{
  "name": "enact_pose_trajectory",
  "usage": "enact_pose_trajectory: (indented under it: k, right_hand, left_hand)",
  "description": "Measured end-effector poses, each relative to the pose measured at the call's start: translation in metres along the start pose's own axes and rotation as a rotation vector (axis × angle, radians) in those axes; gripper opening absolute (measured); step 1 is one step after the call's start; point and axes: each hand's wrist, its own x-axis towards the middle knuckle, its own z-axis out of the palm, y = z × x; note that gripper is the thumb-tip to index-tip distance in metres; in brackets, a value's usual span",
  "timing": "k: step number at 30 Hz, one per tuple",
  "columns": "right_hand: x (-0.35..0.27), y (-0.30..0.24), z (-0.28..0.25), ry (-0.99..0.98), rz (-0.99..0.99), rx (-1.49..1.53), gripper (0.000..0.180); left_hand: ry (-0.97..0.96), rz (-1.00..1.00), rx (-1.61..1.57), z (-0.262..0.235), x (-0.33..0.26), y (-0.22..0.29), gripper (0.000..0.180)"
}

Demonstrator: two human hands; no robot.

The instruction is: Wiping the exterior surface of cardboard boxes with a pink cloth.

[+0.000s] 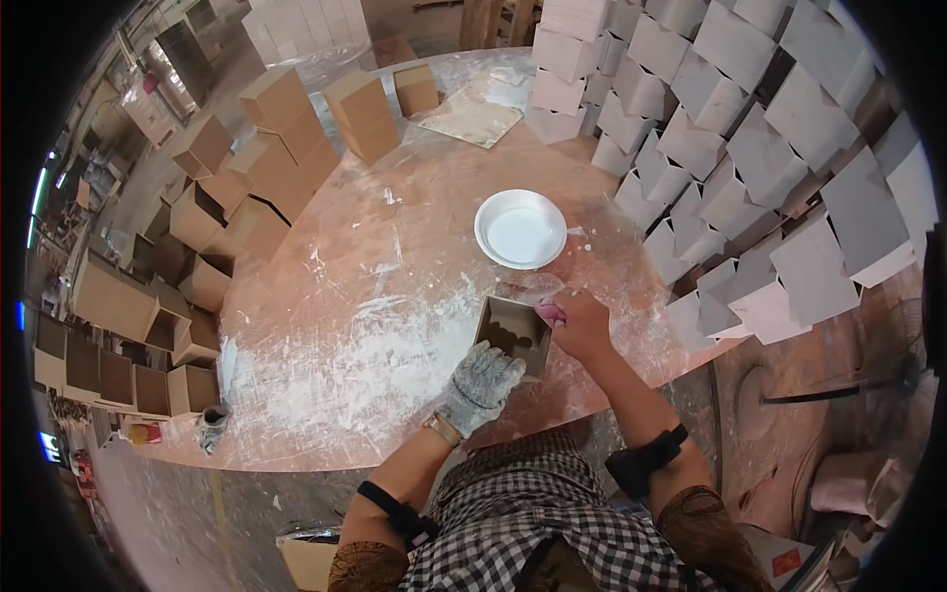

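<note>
From my remote seat: an open brown box, near the bench's close edge. At seven o'clock, gloved left-hand fingers grip its rim, seemingly steadying it. At two, bare right-hand fingers close around something pink. White bowl, twelve o'clock, apparently kept within reach; brown boxes, ten; white boxes, two.

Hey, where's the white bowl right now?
In the head view, the white bowl sits on the table, just right of the picture's middle, beyond the open box between the hands.
</note>
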Motion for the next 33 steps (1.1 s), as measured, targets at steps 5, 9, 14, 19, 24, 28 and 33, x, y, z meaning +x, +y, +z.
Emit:
enact_pose_trajectory:
  k: [5, 9, 14, 19, 24, 28, 33]
  right_hand:
    - [-0.068, -0.041, -0.003, 0.011, -0.067, 0.095, 0.018]
    - [-0.077, -0.041, 0.002, -0.014, -0.025, 0.107, 0.015]
    - [-0.007, -0.006, 0.003, -0.013, 0.195, -0.091, 0.014]
    - [-0.058, -0.044, -0.004, -0.009, -0.096, 0.083, 0.018]
    - [-0.131, -0.046, -0.010, -0.112, -0.111, 0.243, 0.023]
    - [-0.135, -0.024, -0.029, 0.039, 0.089, 0.407, 0.020]
    - [-0.126, -0.029, -0.042, 0.163, 0.339, 0.611, 0.010]
  left_hand:
    - [-0.085, -0.056, -0.003, -0.002, -0.006, -0.001, 0.032]
    - [-0.095, -0.069, 0.025, 0.000, -0.007, 0.000, 0.028]
    - [-0.061, -0.047, -0.080, -0.003, 0.006, 0.001, 0.025]
    - [-0.079, -0.085, -0.043, 0.000, -0.005, -0.001, 0.020]
    - [0.033, -0.049, -0.077, -0.002, -0.002, 0.002, 0.023]
    - [-0.039, -0.041, -0.083, -0.019, 0.009, 0.005, 0.025]
    - [-0.280, -0.388, -0.627, -0.053, 0.052, 0.014, 0.024]
